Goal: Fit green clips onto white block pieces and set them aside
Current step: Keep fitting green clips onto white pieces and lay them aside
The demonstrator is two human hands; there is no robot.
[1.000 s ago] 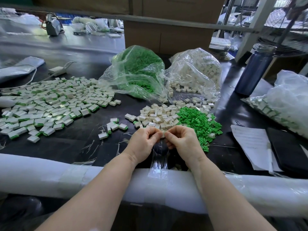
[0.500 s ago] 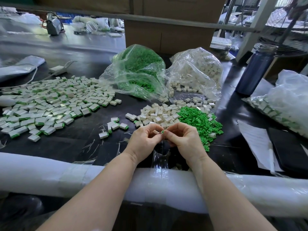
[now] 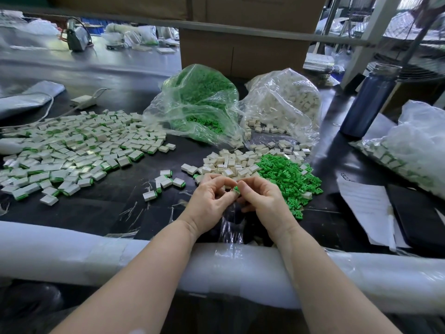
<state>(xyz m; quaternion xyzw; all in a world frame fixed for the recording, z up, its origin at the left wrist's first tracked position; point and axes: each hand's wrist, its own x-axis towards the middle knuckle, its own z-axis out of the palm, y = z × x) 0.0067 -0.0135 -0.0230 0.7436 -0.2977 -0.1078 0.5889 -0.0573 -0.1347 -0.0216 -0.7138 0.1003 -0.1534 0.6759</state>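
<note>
Nearby — loose green clips [image 3: 290,174], white blocks [image 3: 228,162].

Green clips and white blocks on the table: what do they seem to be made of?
The green clips look like moulded plastic, one even bright colour with a dull sheen. The white blocks seem plastic too, smooth cream shells with crisp edges. Both guesses rest on look alone. The clear bags behind are thin glossy film, crinkled and see-through.

Green clips [image 3: 289,174] and white blocks [image 3: 226,162] are heaped on a black bench [image 3: 101,210]. A dark blue bottle [image 3: 368,102] is seen.
</note>
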